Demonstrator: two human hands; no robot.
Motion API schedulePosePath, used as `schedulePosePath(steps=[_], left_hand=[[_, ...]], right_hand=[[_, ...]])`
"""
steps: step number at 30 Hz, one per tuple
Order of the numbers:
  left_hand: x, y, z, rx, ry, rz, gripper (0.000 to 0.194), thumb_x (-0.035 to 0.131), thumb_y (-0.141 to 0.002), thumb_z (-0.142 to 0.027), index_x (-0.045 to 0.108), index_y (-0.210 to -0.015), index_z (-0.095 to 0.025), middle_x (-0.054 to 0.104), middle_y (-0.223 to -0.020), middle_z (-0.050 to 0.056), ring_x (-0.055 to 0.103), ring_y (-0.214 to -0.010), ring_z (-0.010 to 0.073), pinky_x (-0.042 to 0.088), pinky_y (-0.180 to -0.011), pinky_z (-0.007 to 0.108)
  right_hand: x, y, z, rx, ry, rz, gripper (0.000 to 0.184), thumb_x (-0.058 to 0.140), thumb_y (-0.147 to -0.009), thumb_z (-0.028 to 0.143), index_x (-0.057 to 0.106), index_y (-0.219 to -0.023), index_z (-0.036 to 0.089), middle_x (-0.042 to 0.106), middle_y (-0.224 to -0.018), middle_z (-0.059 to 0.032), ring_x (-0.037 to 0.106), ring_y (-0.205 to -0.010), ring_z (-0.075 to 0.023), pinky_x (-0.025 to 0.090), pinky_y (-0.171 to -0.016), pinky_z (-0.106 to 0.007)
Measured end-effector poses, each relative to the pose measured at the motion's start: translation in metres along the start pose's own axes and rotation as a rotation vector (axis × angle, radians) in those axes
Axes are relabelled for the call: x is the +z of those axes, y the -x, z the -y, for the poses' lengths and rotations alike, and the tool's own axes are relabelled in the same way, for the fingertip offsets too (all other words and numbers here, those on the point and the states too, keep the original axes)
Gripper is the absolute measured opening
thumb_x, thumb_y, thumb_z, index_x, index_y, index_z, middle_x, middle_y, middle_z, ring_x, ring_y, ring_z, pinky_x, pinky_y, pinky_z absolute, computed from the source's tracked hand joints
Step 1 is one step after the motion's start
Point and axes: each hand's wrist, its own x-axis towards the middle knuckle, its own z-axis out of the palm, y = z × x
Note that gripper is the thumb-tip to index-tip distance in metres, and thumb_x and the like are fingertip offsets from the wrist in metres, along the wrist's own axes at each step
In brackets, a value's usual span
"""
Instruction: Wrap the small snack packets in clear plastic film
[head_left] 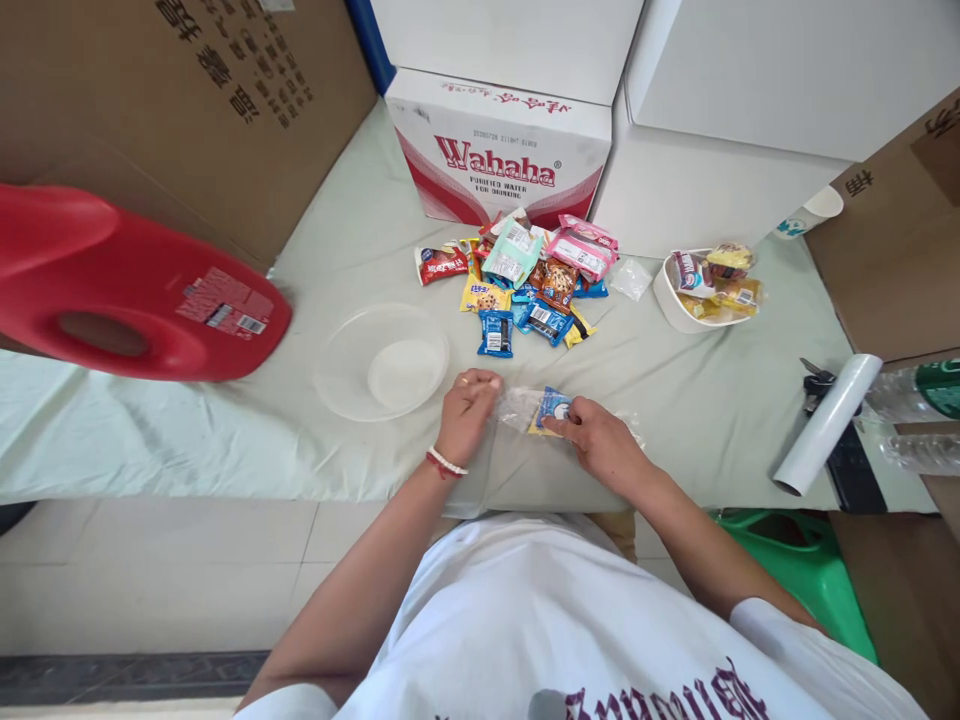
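My left hand is closed, pinching the edge of a clear plastic bag. Fingers of my right hand grip a small blue snack packet at the bag; a bit of yellow wrapper shows beneath it. Whether the packet lies fully inside the bag I cannot tell. Just beyond my hands lies a pile of wrapped snacks, with a blue packet nearest, a yellow cookie packet and a green packet on top. A clear round bowl stands to the left of my left hand.
At the right, a white tub holds several wrapped snacks; a folded clear bag lies beside it. A white roll, scissors and bottles are farther right. A red jug stands left, and a Wahaha carton blocks the back.
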Motion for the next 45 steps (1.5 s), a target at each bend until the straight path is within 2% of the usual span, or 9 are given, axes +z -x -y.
schedulePosePath(steps=[4,9,13,19,24,28,35,41,45], left_hand=[[0.006,0.003,-0.006,-0.029,-0.342,0.022,0.043,0.08,-0.072,-0.033,0.068,-0.112,-0.022,0.055,-0.138,0.015,0.051,-0.127,0.0364,0.049,-0.1,0.052],[-0.009,0.007,-0.017,-0.093,-0.295,0.09,0.007,0.068,-0.079,-0.017,0.07,-0.086,-0.019,0.064,-0.1,0.009,0.062,-0.099,0.0262,0.051,-0.089,0.041],[0.001,0.012,-0.044,-0.009,-0.033,0.145,0.009,0.061,-0.085,-0.02,0.069,-0.088,-0.021,0.064,-0.082,0.002,0.06,-0.075,0.0169,0.052,-0.072,0.031],[0.05,0.019,-0.07,0.293,-0.259,0.321,0.024,0.051,-0.091,-0.016,0.075,-0.094,-0.017,0.069,-0.105,0.011,0.06,-0.105,0.0244,0.051,-0.098,0.04],[0.061,0.036,-0.063,0.421,-0.601,0.292,0.036,0.052,-0.096,-0.024,0.067,-0.128,-0.014,0.064,-0.132,0.013,0.053,-0.114,0.0302,0.047,-0.093,0.046],[0.063,0.044,-0.054,0.467,-0.699,0.26,0.04,0.05,-0.098,-0.023,0.063,-0.135,-0.018,0.062,-0.141,0.011,0.055,-0.11,0.0279,0.044,-0.087,0.045],[0.069,0.046,-0.048,0.535,-0.723,0.224,0.038,0.047,-0.098,-0.016,0.064,-0.132,-0.018,0.061,-0.144,0.013,0.058,-0.112,0.0276,0.045,-0.087,0.043],[0.046,0.046,-0.042,0.423,-0.288,0.262,0.043,0.051,-0.082,-0.008,0.068,-0.121,-0.015,0.066,-0.13,0.015,0.062,-0.113,0.0263,0.052,-0.099,0.043],[0.03,0.044,-0.023,0.111,-0.177,0.0,0.04,0.051,-0.086,-0.016,0.065,-0.123,-0.019,0.067,-0.124,0.013,0.063,-0.108,0.0262,0.053,-0.097,0.046]], right_hand=[[-0.002,0.009,0.002,-0.091,-0.143,-0.081,0.041,0.05,-0.099,0.019,0.064,-0.138,0.025,0.054,-0.102,-0.0105,0.051,-0.092,-0.0243,0.047,-0.078,-0.035],[-0.005,0.026,0.001,-0.164,-0.312,-0.114,0.044,0.057,-0.1,0.028,0.059,-0.143,0.028,0.054,-0.117,-0.0126,0.052,-0.106,-0.0269,0.05,-0.094,-0.045],[-0.001,0.026,0.004,-0.117,-0.287,-0.108,0.038,0.059,-0.098,0.03,0.065,-0.136,0.024,0.056,-0.12,-0.0149,0.053,-0.108,-0.0292,0.05,-0.094,-0.047],[0.001,0.025,0.0,-0.156,-0.342,-0.146,0.029,0.053,-0.099,0.024,0.07,-0.122,0.027,0.063,-0.119,-0.0113,0.058,-0.108,-0.0272,0.052,-0.094,-0.045],[0.009,0.039,-0.026,0.303,-0.143,-0.511,0.034,0.059,-0.096,0.036,0.068,-0.127,0.022,0.061,-0.121,-0.0151,0.053,-0.116,-0.0327,0.049,-0.101,-0.054],[0.011,0.047,-0.039,0.424,-0.026,-0.472,0.024,0.063,-0.091,0.038,0.071,-0.104,0.019,0.054,-0.137,-0.0186,0.042,-0.133,-0.0394,0.041,-0.11,-0.06],[-0.022,0.009,-0.015,0.458,-0.577,-0.332,0.019,0.055,-0.095,0.043,0.061,-0.092,0.025,0.061,-0.072,0.0008,0.057,-0.064,-0.0181,0.047,-0.061,-0.029],[-0.007,-0.046,-0.002,0.318,-0.708,-0.261,0.014,0.054,-0.089,0.033,0.065,-0.089,0.023,0.058,-0.069,0.0031,0.053,-0.064,-0.015,0.041,-0.061,-0.025],[0.006,-0.047,-0.005,0.308,-0.725,-0.277,0.018,0.054,-0.091,0.035,0.067,-0.091,0.023,0.061,-0.073,0.0008,0.056,-0.068,-0.0166,0.044,-0.063,-0.027]])
